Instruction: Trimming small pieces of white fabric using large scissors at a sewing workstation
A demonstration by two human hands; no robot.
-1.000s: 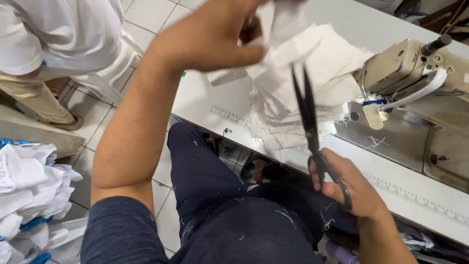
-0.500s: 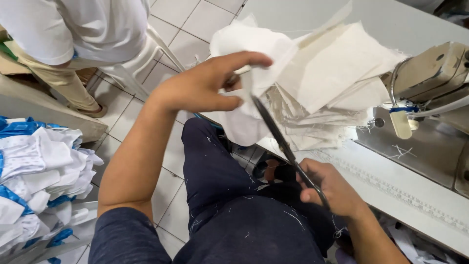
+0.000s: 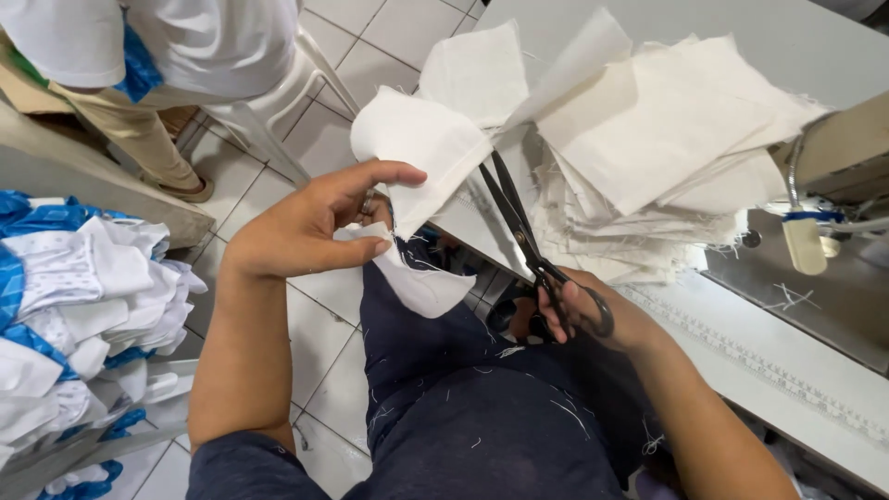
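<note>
My left hand (image 3: pixel 310 222) pinches a white fabric piece (image 3: pixel 417 153) between thumb and fingers, holding it up over my lap. A second white flap hangs below the fingers. My right hand (image 3: pixel 583 310) grips black scissors (image 3: pixel 523 236) by the handles, with the blades slightly apart and pointing up toward the fabric's right edge. A thick stack of cream fabric pieces (image 3: pixel 648 148) lies on the white table (image 3: pixel 796 37) just beyond the scissors. My dark blue trousers fill the lower middle.
A sewing machine (image 3: pixel 833 176) sits at the right on the table. A heap of white and blue garments (image 3: pixel 74 306) lies at the left. Another person in a white shirt and tan trousers (image 3: pixel 139 130) sits on a white chair at the upper left, on the tiled floor.
My left hand has lowered the fabric piece toward my lap. The scissors have tilted and come closer to the fabric's edge. The view has dropped to show more of the stack.
</note>
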